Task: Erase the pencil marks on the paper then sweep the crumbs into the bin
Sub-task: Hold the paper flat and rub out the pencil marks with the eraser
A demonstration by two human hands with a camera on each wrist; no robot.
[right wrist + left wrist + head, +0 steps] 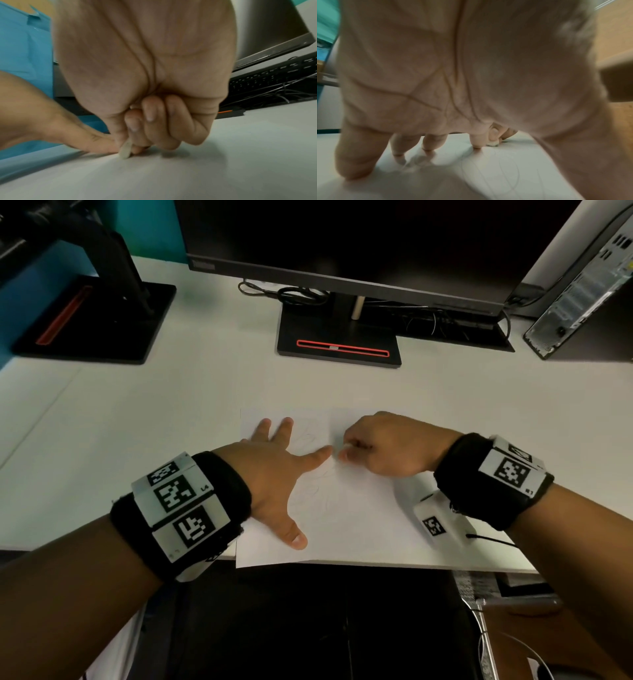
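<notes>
White paper [346,508]: lay at desk's [137,422] near edge, overhanging slightly.
Left hand [274,474]: spread flat, pinning it.
Right hand [387,446]: pinched eraser [125,150] onto marks [308,436].
Risk: hard rubbing might crumple the sheet.

Bare desk [154,419] lies open to my left and far ahead of the paper [356,518]. Farther off, two monitor stands [339,337] and the computer tower [582,289] at far right block passage.
</notes>
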